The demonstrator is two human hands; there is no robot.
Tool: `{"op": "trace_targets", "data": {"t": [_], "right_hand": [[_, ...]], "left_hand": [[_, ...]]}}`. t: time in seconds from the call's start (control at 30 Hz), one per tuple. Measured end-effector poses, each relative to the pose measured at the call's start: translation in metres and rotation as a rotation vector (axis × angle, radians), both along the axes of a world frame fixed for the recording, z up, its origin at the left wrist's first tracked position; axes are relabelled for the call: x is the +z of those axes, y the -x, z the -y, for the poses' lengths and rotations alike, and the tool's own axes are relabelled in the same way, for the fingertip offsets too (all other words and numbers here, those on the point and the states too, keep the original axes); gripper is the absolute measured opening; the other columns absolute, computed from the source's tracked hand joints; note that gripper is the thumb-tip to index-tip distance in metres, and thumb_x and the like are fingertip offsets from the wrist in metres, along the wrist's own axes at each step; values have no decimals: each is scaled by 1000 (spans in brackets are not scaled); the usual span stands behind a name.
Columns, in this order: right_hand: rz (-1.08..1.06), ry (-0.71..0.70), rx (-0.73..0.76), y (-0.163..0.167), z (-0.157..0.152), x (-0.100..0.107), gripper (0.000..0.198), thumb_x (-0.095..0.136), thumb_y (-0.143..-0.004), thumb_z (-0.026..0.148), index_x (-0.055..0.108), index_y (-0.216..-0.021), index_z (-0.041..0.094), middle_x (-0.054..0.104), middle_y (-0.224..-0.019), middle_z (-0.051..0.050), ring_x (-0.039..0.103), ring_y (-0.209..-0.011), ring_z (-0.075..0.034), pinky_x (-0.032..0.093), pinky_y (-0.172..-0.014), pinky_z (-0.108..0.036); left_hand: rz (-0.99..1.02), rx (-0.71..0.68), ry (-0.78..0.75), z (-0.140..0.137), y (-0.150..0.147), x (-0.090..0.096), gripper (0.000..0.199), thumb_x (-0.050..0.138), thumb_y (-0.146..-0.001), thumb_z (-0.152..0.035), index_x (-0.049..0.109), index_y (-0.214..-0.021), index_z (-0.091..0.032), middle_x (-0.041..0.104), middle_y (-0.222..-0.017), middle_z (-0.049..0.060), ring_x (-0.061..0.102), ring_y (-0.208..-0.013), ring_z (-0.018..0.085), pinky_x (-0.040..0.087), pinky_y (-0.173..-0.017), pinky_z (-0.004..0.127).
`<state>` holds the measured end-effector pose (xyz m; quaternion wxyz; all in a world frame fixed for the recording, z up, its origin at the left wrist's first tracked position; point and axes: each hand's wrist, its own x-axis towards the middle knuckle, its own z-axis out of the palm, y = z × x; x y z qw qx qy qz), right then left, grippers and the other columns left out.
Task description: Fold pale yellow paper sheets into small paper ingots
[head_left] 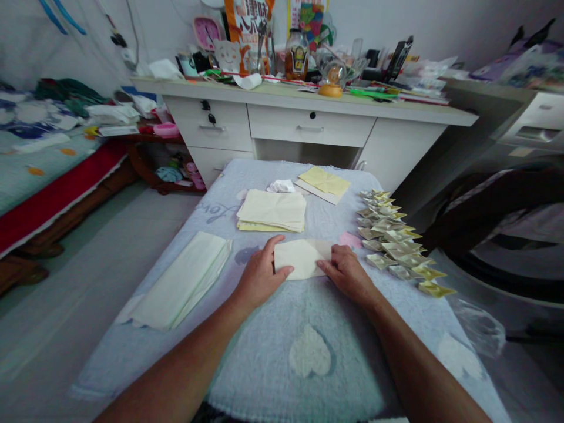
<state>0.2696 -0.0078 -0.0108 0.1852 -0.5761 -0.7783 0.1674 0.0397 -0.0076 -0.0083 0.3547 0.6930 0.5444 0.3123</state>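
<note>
Between my two hands is a folded sheet of cream paper (302,258), held just over the cloth-covered table. My left hand (264,267) grips its left end, thumb on the near side and fingers behind. At the right end, my right hand (346,267) pinches the paper with the thumb on top. Beyond it lies a stack of cream and yellow paper (272,210). A long folded bundle of pale paper (183,282) rests to the left. Rows of folded paper boats (392,235) stand along the right side.
A blue-grey cloth (273,346) covers the table. Yellow and white sheets (324,183) and a crumpled white tissue (281,186) lie at its far end. Behind stands a white desk (308,126) crowded with a jar (296,56) and other items. A clear plastic bag (478,326) hangs at the right edge.
</note>
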Motion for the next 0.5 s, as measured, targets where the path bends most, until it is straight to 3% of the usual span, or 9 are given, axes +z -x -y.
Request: {"op": "trace_targets", "data": {"t": [0.13, 0.27, 0.5], "right_hand": [[19, 7, -88, 4, -1, -5, 28, 58, -88, 36, 69, -69, 18, 62, -88, -7, 52, -87, -21, 34, -78, -34], [21, -2, -148, 7, -1, -9, 24, 60, -86, 36, 70, -73, 18, 63, -94, -8, 51, -90, -22, 33, -79, -36], [-99, 1, -144, 2, -4, -14, 28, 56, -87, 38, 67, -70, 18, 62, -89, -7, 52, -87, -21, 36, -82, -37]], "left_hand": [[-212, 32, -113, -1, 1, 0, 79, 65, -76, -23, 26, -145, -17, 63, -67, -4, 63, -76, 21, 40, -92, 41], [-281, 51, -212, -2, 4, -6, 75, 59, -80, -21, 22, -145, -18, 60, -68, -6, 61, -73, 18, 33, -97, 42], [-295, 45, -210, -3, 4, -8, 66, 55, -81, -19, 30, -141, -20, 57, -70, -6, 59, -75, 17, 32, -96, 42]]}}
